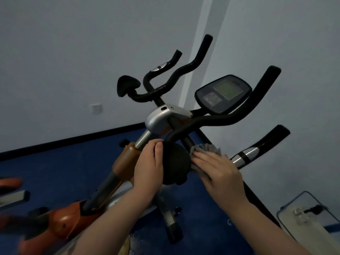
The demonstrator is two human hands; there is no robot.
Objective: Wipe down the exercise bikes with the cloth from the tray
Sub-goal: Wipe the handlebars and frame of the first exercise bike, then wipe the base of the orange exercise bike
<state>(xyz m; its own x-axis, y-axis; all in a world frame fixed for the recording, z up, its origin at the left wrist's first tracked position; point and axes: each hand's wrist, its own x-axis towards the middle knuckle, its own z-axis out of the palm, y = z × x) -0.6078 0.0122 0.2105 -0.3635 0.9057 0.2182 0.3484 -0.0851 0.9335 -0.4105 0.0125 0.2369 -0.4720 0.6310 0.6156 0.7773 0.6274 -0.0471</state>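
An orange and black exercise bike [121, 162] stands in front of me, with black foam handlebars [217, 120] and a dark console [223, 93] at its top. My left hand [149, 166] grips the left side of a round black foam pad [173, 163] at the near end of the handlebar. My right hand [220, 170] presses a grey cloth [206, 149] against the pad's right side. Part of the cloth is hidden under my fingers.
A second bike's orange part [9, 183] shows at the left edge. The floor [55, 166] is blue, the walls grey with a socket [96, 108]. A pale tray-like object with a wire frame [305, 212] sits low at the right.
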